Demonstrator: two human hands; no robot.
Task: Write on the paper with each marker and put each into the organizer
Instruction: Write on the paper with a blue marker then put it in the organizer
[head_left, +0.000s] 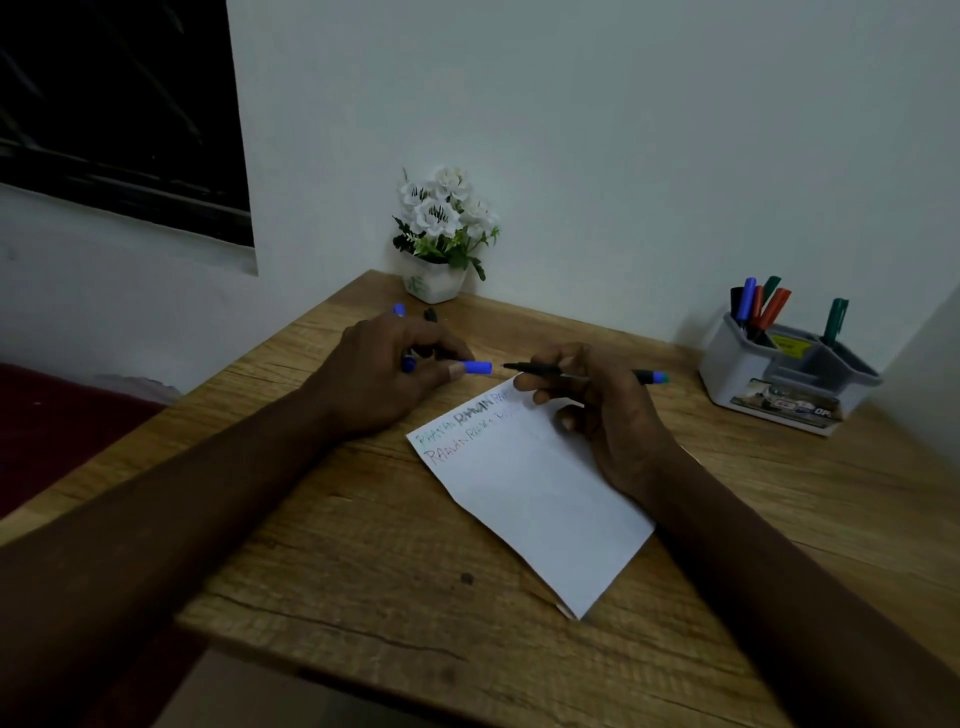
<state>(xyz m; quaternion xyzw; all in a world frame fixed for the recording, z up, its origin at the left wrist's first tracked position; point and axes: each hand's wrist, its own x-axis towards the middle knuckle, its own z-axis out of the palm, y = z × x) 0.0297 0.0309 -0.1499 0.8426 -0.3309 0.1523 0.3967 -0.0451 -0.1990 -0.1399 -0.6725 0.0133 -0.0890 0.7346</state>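
From the head camera I see my right hand (597, 410) over the top edge of the paper (535, 499), its grip clamped on an uncapped black marker (582, 373) lying nearly level, tip pointing left, blue end toward the organizer (779, 374). My left hand (384, 374) rests on the tabletop (363, 571) just left of the paper, grip pinched on the blue cap (477, 368), which sits close to the marker tip but apart from it. The paper carries two lines of coloured lettering near its top. The organizer stands at the right rear with several markers upright in it. Behind my left hand lie a blue-ended marker (399, 310) and a dark one (430, 314), near the flower pot (435, 283).
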